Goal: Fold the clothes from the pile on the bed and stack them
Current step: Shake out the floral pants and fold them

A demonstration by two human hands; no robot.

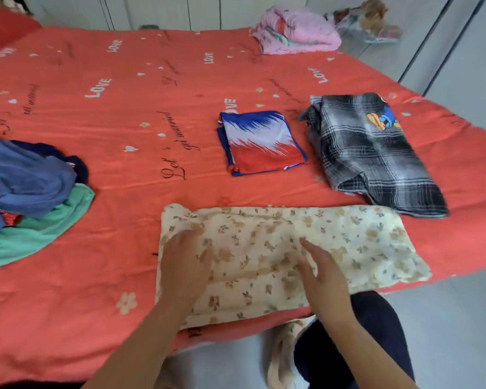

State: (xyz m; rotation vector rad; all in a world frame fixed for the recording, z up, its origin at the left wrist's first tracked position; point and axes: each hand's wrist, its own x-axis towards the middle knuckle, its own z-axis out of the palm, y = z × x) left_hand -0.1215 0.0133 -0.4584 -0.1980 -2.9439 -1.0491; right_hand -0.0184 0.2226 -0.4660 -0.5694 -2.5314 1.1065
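A cream floral garment [348, 242] lies flattened at the bed's near edge, and part of it hangs over that edge. My left hand [184, 262] rests flat on its left part with fingers spread. My right hand [323, 279] lies flat on its middle, fingers apart. Neither hand grips anything. Beyond it lie a folded blue, white and red garment [261, 141] and a folded grey plaid garment [368, 153]. The unfolded pile [26, 189] of blue, navy and green clothes sits at the left edge.
The bed has a red cover [124, 108] printed with words. A pink folded blanket [295, 32] lies at the far right corner. Grey floor [446, 318] and my dark trouser leg are at the lower right. Pale cabinet doors stand behind the bed.
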